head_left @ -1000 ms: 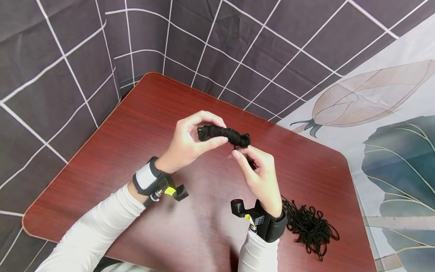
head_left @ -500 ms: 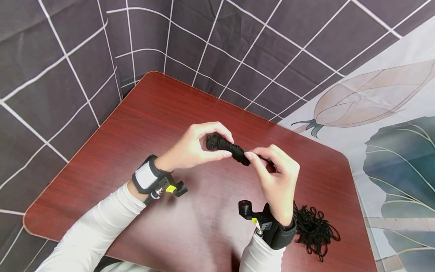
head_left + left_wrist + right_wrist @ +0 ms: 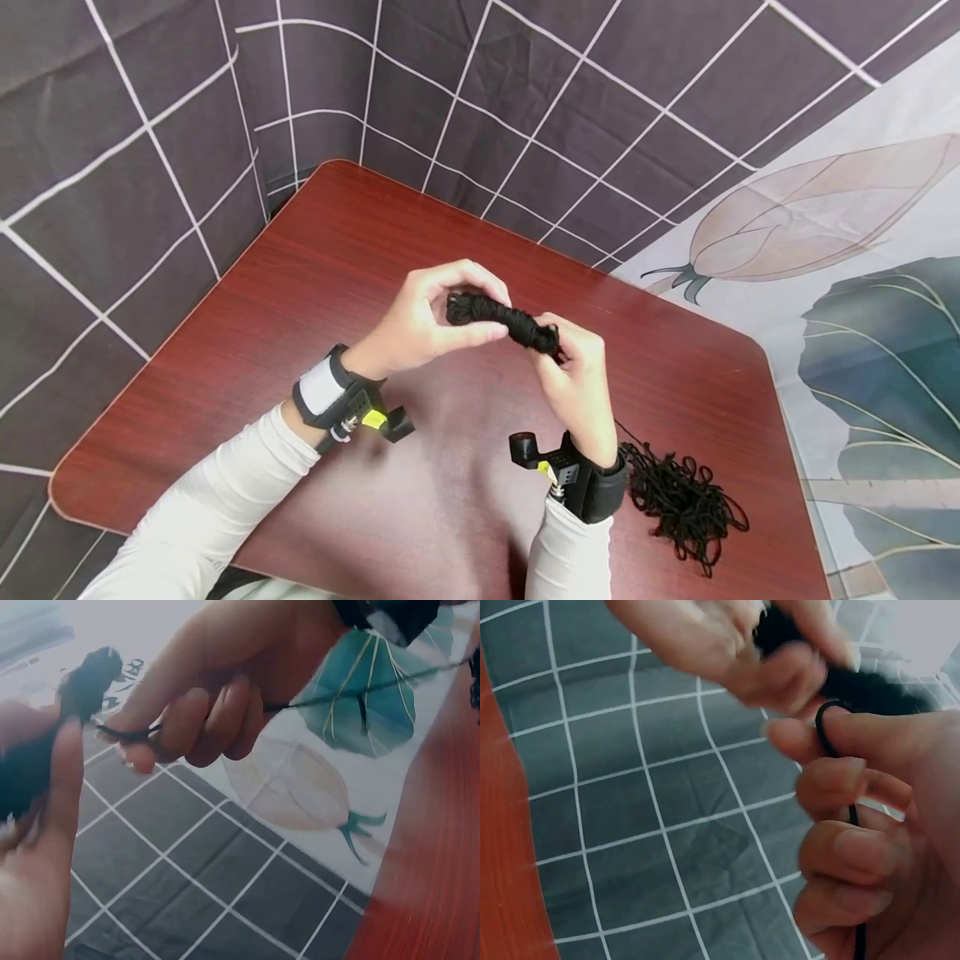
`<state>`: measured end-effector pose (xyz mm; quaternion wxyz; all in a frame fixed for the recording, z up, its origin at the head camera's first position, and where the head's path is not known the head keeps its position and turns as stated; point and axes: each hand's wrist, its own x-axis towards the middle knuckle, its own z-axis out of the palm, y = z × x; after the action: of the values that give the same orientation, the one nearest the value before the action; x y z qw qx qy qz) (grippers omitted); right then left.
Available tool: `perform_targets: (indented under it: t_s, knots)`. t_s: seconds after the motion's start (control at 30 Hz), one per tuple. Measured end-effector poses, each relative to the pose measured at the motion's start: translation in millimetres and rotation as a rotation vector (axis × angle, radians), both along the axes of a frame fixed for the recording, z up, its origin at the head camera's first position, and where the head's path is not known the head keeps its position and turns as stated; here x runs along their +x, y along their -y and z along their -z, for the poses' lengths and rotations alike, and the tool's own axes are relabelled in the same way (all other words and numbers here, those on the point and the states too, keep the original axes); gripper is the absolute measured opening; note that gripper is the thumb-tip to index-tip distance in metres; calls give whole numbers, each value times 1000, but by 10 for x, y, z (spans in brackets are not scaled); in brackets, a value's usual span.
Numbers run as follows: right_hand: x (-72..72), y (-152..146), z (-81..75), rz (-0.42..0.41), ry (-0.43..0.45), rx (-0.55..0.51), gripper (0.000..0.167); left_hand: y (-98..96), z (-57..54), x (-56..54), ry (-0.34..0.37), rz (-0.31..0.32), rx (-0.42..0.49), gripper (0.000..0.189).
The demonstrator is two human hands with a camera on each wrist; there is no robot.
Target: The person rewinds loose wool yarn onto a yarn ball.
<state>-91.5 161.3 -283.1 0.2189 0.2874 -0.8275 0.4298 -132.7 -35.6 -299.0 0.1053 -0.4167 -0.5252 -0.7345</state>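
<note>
My left hand (image 3: 423,325) grips a long bundle of wound black cord (image 3: 517,323) between thumb and fingers, above the table. Right beside the bundle's right end is my right hand (image 3: 581,383). In the right wrist view its fingers curl round a single strand of black cord (image 3: 853,814), which loops up toward the bundle. The left wrist view shows this strand (image 3: 322,699) running from the bundle through the right hand and out to the other side. A loose, tangled pile of the same cord (image 3: 686,500) lies on the table, right of the right wrist.
The reddish-brown wooden table (image 3: 360,225) has rounded corners. Behind it and to the left hangs a dark grey cloth (image 3: 517,108) with white grid lines. A pale panel with leaf patterns (image 3: 810,308) stands along the right side. Each wrist wears a strapped camera.
My right hand moves out to the right, then back left to the bundle's end. The bundle turns in my left hand, tilting steeply half a second ago and lying flatter now.
</note>
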Motion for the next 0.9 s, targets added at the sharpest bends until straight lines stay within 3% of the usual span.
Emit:
perform_targets:
  t_s: [0.13,0.23,0.37,0.43,0.57,0.73,0.83,0.9]
  knots:
    - [33,71,12,8,16,106,11,-7,21,-24,39,-162,13,27]
    - [99,110,-32,16,29,146,12,-7,49,-43,16,-274,-43,26]
    - [196,149,-104,-8,-4,147,5,11,20,-15,-60,-334,-178,22]
    - [235,142,-143,-27,-35,134,3,20,-46,33,-85,-272,-219,22]
    - [297,84,-264,-23,-85,61,4,35,-168,125,-95,-44,-240,22]
    - [331,54,-391,-9,-88,-69,9,32,-119,117,-102,225,-219,26]
    - [269,52,-343,-42,-58,-117,9,3,-32,76,-87,308,-172,27]
    - [200,51,-263,-71,-27,-128,11,-22,14,52,-64,316,-124,28]
